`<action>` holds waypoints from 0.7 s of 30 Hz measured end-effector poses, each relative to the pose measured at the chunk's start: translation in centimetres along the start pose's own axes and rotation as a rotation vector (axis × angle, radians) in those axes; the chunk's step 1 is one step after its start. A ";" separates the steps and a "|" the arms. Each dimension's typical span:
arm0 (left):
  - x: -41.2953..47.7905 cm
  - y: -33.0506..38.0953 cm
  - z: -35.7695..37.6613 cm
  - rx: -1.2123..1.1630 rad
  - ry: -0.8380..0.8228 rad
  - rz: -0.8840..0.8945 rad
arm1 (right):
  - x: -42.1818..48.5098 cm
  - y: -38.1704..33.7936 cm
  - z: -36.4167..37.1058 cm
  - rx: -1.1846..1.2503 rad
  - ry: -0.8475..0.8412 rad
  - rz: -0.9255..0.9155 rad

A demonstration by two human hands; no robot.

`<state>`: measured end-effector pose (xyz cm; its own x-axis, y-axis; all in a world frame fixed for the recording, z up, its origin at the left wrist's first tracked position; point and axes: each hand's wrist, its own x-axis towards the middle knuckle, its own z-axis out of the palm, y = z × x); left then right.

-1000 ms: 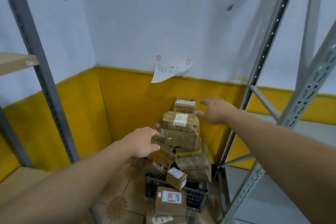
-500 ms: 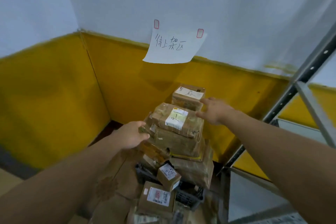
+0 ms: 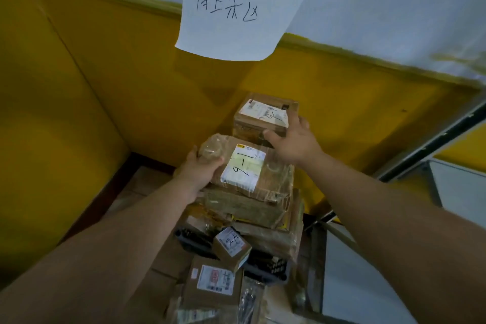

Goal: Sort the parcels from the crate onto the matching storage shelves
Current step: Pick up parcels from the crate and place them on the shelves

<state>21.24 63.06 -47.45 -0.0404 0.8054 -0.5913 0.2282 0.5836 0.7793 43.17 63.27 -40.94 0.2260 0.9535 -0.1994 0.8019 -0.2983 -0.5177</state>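
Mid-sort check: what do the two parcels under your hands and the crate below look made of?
Front parcel, gripped by the left hand: brown cardboard under clear glossy tape that wrinkles and glints, with a white paper label. Rear parcel, held by the right hand: the same taped cardboard, paper label too. Crate: probably black moulded plastic, judging by its lattice wall; mostly hidden.

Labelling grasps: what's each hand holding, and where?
Left hand grips the left end of the tape-wrapped brown cardboard parcel; right hand grasps the near right corner of the smaller brown cardboard box behind it.
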 end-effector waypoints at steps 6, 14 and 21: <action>1.6 -1.2 -1.3 -0.224 0.059 -0.040 | 2.0 0.1 1.6 0.156 0.033 0.186; 2.8 -0.7 -1.0 -0.289 0.044 -0.079 | 2.6 0.6 1.8 0.277 0.117 0.165; 3.4 -0.7 -4.1 -0.562 0.150 -0.088 | 1.2 1.7 1.1 0.513 0.233 0.123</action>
<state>16.96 65.83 -49.15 -0.1824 0.7333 -0.6550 -0.3315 0.5813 0.7431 44.24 63.84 -42.95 0.4630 0.8775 -0.1250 0.4039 -0.3344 -0.8515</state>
